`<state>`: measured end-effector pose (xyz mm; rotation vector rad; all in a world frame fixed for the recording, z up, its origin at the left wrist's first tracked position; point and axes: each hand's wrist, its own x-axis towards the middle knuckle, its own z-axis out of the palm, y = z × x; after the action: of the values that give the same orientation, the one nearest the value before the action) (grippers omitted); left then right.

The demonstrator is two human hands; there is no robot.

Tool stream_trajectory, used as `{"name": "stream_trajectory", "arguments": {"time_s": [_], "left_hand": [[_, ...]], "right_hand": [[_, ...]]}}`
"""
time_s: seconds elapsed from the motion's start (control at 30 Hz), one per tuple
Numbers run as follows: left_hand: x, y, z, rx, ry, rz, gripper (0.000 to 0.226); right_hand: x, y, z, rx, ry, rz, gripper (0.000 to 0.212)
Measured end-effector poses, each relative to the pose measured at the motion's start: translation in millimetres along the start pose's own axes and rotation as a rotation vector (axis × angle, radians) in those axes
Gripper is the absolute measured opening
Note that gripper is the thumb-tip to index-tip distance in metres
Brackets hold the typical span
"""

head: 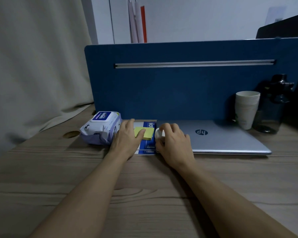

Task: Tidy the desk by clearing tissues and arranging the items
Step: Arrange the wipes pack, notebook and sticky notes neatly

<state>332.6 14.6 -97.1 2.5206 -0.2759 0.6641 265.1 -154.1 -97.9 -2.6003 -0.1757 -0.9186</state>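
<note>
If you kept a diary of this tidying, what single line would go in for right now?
left hand: on yellow sticky notes atop blue booklet | right hand: holding small white object | closed laptop: alongside

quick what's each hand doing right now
Left hand: open, lying flat, fingers on the yellow sticky notes.
Right hand: closed around a small white object; what it is cannot be told.
</note>
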Motion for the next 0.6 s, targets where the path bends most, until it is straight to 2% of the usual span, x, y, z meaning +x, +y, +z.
{"name": "stream_trajectory", "arguments": {"time_s": [0.1,0.33,0.6], "left_hand": [[-8,1,-7,-0.021,-0.009,0.005,0.046],[-36,-16,-28,-0.059,-0.134,0.012,0.038],[-64,-32,-43,-0.005,-0.171,0.045,0.031]], "right_hand": [[0,-1,-1,0.012,-0.012,0.0,0.024],[-2,-10,-3,0.02,-0.083,-0.047,0.019],[3,-40,12,-0.072,-0.152,-0.137,0.027]]}}
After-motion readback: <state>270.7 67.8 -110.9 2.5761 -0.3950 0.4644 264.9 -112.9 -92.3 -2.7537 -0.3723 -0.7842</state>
